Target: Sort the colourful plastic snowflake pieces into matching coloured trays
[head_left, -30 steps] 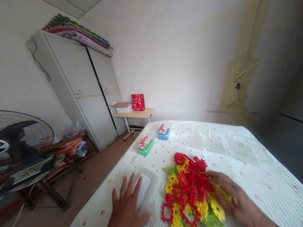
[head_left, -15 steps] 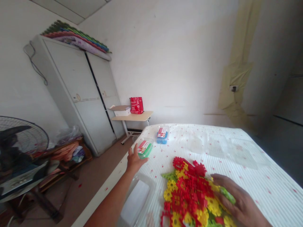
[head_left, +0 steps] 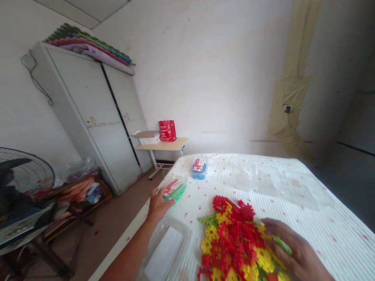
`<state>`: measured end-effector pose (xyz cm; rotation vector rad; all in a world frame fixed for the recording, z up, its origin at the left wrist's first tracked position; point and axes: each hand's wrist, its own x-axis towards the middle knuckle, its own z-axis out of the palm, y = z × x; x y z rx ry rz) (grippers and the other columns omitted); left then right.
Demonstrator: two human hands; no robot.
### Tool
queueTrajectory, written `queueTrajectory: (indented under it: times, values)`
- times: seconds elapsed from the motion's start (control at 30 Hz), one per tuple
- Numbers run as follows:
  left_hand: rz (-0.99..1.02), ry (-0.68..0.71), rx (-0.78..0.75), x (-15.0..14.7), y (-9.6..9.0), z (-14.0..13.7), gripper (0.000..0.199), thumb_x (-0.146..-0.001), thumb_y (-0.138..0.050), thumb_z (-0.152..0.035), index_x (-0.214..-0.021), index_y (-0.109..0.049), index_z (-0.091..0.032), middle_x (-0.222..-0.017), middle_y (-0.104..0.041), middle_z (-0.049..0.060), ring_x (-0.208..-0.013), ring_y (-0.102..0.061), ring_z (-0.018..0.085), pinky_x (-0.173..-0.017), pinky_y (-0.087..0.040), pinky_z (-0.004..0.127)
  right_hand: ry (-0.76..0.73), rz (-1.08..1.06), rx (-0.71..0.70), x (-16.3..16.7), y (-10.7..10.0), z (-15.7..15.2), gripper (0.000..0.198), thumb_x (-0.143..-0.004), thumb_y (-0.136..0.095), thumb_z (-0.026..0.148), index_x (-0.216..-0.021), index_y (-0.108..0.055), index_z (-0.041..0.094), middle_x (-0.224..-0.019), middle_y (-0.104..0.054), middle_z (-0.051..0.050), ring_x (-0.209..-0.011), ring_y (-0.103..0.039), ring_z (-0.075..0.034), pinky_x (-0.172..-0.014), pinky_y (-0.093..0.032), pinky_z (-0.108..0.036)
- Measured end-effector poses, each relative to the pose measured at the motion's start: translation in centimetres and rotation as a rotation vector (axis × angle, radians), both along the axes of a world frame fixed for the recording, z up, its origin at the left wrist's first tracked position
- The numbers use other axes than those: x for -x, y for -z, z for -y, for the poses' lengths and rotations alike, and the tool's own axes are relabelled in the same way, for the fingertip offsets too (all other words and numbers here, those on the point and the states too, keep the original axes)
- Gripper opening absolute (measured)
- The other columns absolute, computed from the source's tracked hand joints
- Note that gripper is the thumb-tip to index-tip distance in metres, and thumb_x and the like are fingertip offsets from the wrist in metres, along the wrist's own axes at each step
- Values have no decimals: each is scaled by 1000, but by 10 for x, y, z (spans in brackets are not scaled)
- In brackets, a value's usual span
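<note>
My left hand (head_left: 158, 203) is closed on the near left corner of a clear plastic box (head_left: 175, 188) with a red and white label and green contents. The box is slightly tilted at the table's left edge. Beyond it stands a similar box (head_left: 199, 168) with blue contents. My right hand (head_left: 293, 244) curls at the right side of a heap of red, yellow and green plastic building pieces (head_left: 234, 238). A green building piece (head_left: 283, 245) shows between its thumb and fingers. An open clear container (head_left: 166, 249) with a white paper in it lies beside my left forearm.
Several clear containers or lids (head_left: 266, 180) lie on the right half of the striped tablecloth (head_left: 216, 175). A small table (head_left: 168, 145) with a red bag (head_left: 167, 130) stands by the wall. A fan (head_left: 23, 175) is at the left, before a cabinet (head_left: 84, 113).
My left hand has shifted a little left and toward me, and the green box has tilted with it. The right hand stays at the heap. The view has turned slightly.
</note>
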<state>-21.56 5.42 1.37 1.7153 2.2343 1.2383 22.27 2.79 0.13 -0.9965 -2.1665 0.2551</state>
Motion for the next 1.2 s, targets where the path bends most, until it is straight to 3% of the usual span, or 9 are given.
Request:
queueTrajectory:
  times: [0.2,0.33,0.47,0.6,0.67,0.77,0.9,1.03,1.2]
  values:
    - [106,131,0,-9,-38,50,50,-55,-64,-30,-104,-62,-18,-113,-51,8,-111,-49,33,-99,-36,45,-18,-66,-28,11,-10,-2,26,-84,-50,34,-104,-64,23,-109,-65,-9,-99,-63,-22,-83,-54,-31]
    - [390,474,85,-37,-66,74,57,-56,-69,-37,-111,-61,-24,-122,-53,7,-115,-48,33,-97,-39,44,-108,-109,31,33,-38,1,34,-86,-48,30,-119,-54,23,-122,-58,-11,-111,-56,-22,-92,-49,-39]
    - [555,719,214,-71,-84,86,65,-52,-72,-43,-114,-61,-26,-131,-49,5,-118,-45,36,-96,-40,47,-259,-114,69,50,-71,16,58,-83,-56,33,-137,-35,27,-138,-43,-12,-127,-39,-25,-99,-39,-48]
    - [708,873,309,-102,-91,92,77,-52,-74,-41,-124,-52,-25,-134,-46,7,-122,-41,38,-98,-38,48,-386,-161,105,51,-89,34,39,-82,-58,33,-120,-54,26,-129,-51,-10,-120,-47,-24,-93,-46,-40]
    - [847,823,250,-118,-91,90,89,-51,-75,-41,-132,-42,-25,-134,-47,9,-120,-43,38,-96,-39,48,-374,-219,93,47,-89,40,27,-83,-57,30,-109,-60,24,-117,-60,-10,-110,-56,-22,-87,-50,-34]
    - [1015,667,-1,-149,-83,82,96,-53,-75,-40,-137,-31,-29,-139,-42,8,-123,-40,35,-99,-36,47,-238,-326,15,43,-83,45,22,-82,-58,28,-103,-61,23,-106,-65,-9,-99,-61,-21,-80,-53,-29]
    - [1342,619,-268,-199,-60,71,71,-73,-63,-41,-135,-34,-27,-130,-52,8,-123,-42,28,-101,-35,42,-35,-428,-53,48,-72,47,14,-81,-59,30,-92,-63,22,-99,-66,-8,-90,-64,-20,-72,-55,-26]
    - [1640,741,-131,-232,-30,68,51,-78,-59,-41,-124,-50,-22,-114,-63,9,-110,-54,28,-93,-42,42,22,-442,-52,58,-63,47,14,-81,-58,33,-84,-62,20,-96,-66,-9,-88,-65,-21,-66,-55,-25]
    - [1760,708,-71,-233,-10,64,59,-71,-66,-44,-123,-51,-22,-108,-65,9,-104,-57,28,-90,-43,41,-55,-374,-78,64,-52,47,14,-80,-59,30,-91,-59,21,-98,-66,-9,-91,-63,-20,-71,-54,-26]
